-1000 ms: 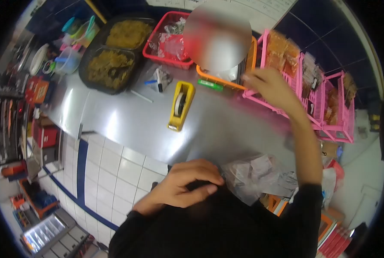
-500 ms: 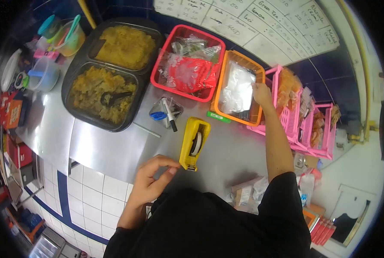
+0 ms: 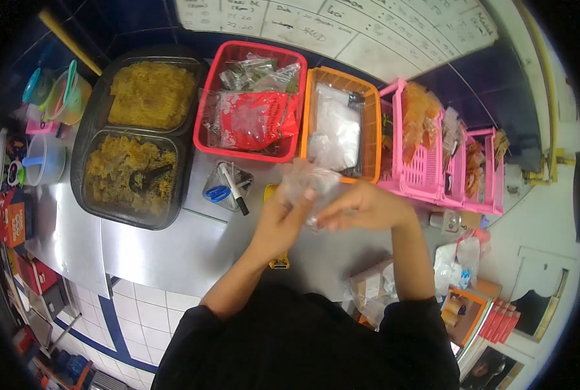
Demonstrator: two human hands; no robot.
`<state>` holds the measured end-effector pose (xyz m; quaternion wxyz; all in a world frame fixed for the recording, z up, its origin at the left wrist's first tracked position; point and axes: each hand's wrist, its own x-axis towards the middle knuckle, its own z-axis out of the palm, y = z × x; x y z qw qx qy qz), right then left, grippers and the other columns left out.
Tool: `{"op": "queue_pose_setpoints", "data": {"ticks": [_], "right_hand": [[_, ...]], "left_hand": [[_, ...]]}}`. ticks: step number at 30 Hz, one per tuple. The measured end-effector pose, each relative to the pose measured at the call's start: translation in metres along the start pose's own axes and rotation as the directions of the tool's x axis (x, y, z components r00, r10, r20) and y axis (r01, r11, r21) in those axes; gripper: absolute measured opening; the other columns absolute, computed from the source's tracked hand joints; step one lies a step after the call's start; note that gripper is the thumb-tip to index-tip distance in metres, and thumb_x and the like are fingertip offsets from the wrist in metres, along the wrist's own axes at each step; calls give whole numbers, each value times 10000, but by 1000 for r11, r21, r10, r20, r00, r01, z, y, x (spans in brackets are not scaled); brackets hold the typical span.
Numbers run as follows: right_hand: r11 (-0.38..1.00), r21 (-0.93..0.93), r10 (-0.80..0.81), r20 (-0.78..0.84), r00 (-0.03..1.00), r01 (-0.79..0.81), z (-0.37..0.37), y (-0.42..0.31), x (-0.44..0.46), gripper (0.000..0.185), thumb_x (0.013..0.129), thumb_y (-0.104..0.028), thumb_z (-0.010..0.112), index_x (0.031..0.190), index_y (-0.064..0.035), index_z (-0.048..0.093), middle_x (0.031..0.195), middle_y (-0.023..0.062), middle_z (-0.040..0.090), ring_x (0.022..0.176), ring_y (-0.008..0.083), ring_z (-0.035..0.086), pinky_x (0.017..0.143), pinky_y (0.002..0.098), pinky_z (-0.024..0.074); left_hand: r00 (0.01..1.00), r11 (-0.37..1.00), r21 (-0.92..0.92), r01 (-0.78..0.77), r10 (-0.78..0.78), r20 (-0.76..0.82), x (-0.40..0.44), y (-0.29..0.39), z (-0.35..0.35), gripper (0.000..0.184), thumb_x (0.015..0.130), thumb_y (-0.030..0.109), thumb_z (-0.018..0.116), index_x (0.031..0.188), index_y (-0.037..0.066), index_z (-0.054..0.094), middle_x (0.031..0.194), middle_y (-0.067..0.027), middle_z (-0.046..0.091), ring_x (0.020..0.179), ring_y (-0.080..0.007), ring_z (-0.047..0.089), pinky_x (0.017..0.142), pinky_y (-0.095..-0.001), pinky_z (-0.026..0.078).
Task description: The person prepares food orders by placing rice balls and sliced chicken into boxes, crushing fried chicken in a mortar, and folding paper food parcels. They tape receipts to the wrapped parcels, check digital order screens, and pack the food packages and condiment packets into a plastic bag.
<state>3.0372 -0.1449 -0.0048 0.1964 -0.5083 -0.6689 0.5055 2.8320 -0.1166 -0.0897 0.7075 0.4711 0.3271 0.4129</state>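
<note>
A crumpled clear plastic bag (image 3: 311, 181) is held up over the counter between my two hands. My left hand (image 3: 277, 224) is closed on its left side, the thumb pressing on the plastic. From the right, my right hand (image 3: 371, 207) has its fingertips pinched at the bag's lower edge. Beneath my left hand sits a yellow tape dispenser (image 3: 279, 262), mostly covered by the hand and wrist. Just behind the bag is an orange basket (image 3: 375, 130) with a stack of clear plastic bags (image 3: 337, 123) in it.
A red basket (image 3: 202, 133) of packets stands left of the orange one. Farther left is a black two-part tray (image 3: 80, 153) of yellowish food with a dark scoop. A small holder has a marker (image 3: 233, 188) and blue scissors (image 3: 218, 194). Pink baskets (image 3: 426, 182) stand at the right.
My right hand has come back from the orange basket, and a clear plastic bag is now in my hands. My left hand has risen from beside the tape dispenser to take hold of it.
</note>
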Motion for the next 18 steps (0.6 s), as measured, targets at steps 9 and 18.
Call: {"op": "queue_pose_setpoints", "data": {"ticks": [9, 18], "right_hand": [[577, -460, 99, -781, 617, -675, -20, 175, 57, 300, 946, -325, 636, 1055, -49, 680, 920, 203, 721, 870, 414, 702, 766, 532, 554], [970, 101, 199, -852, 485, -221, -149, 177, -48, 311, 1046, -351, 510, 1023, -102, 695, 925, 130, 753, 808, 319, 717, 721, 450, 547]], "left_hand": [[965, 921, 289, 261, -241, -106, -42, -1, -50, 351, 1080, 311, 501, 954, 12, 634, 757, 25, 554, 690, -65, 480, 607, -275, 413], [991, 952, 276, 131, -131, -20, -52, 12, -67, 538, 1070, 451, 477, 1384, 16, 448, 1134, -71, 549, 1080, -118, 506, 964, -254, 397]]}}
